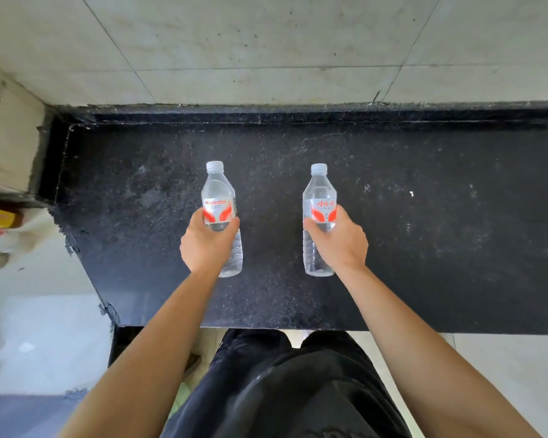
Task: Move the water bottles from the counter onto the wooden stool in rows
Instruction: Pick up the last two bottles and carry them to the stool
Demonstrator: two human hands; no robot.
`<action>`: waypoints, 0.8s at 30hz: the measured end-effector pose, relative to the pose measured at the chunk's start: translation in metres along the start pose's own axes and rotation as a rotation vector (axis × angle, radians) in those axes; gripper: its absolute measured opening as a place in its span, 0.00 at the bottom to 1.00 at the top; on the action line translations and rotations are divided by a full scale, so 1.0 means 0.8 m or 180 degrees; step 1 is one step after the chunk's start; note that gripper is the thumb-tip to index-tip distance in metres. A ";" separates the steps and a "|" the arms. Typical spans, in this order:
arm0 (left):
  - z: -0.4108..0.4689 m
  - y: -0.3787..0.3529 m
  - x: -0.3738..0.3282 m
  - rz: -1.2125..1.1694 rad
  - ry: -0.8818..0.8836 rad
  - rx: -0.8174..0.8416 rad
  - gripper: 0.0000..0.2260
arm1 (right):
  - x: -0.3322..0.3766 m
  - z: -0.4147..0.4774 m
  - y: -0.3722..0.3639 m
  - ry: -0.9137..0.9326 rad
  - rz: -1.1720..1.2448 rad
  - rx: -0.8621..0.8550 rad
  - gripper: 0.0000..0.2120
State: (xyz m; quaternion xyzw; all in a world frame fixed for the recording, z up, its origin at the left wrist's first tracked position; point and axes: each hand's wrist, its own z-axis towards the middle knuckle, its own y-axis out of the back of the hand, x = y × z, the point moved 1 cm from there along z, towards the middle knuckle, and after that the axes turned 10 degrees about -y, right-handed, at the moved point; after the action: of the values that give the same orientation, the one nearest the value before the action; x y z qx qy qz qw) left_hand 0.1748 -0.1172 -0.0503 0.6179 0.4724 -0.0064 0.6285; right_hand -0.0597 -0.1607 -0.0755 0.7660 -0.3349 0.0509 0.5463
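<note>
The left bottle (219,200) is gripped mid-body by the left hand (208,245), and the right bottle (319,197) by the right hand (339,245). Both are held upright at the black counter (440,222). Probably full, so hefty-ish. Thin plastic, so best gripped at the label, not squeezed.

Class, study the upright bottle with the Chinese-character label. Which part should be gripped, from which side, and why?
Grip the right bottle around its labelled middle from the near side, as the right hand does. It is upright, round and even there; higher up it tapers to a narrow cap.
</note>
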 end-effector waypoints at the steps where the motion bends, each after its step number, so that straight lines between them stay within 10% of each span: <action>1: -0.001 0.013 -0.007 -0.0069 -0.0057 -0.0151 0.21 | 0.016 0.000 0.009 0.0171 0.0165 -0.0037 0.30; 13: -0.151 0.179 -0.014 -0.0995 0.0150 -0.2494 0.22 | 0.148 -0.092 0.035 0.2062 0.1403 0.0570 0.31; 24: -0.342 0.269 0.078 -0.1466 0.0213 -0.3480 0.24 | 0.149 -0.314 0.016 0.3226 0.1483 0.1306 0.29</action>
State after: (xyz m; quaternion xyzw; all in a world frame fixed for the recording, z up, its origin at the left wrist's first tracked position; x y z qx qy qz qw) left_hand 0.1760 0.1837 0.1355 0.0860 0.5487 0.1211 0.8227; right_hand 0.0970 0.0011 0.0875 0.6425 -0.1751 0.5925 0.4533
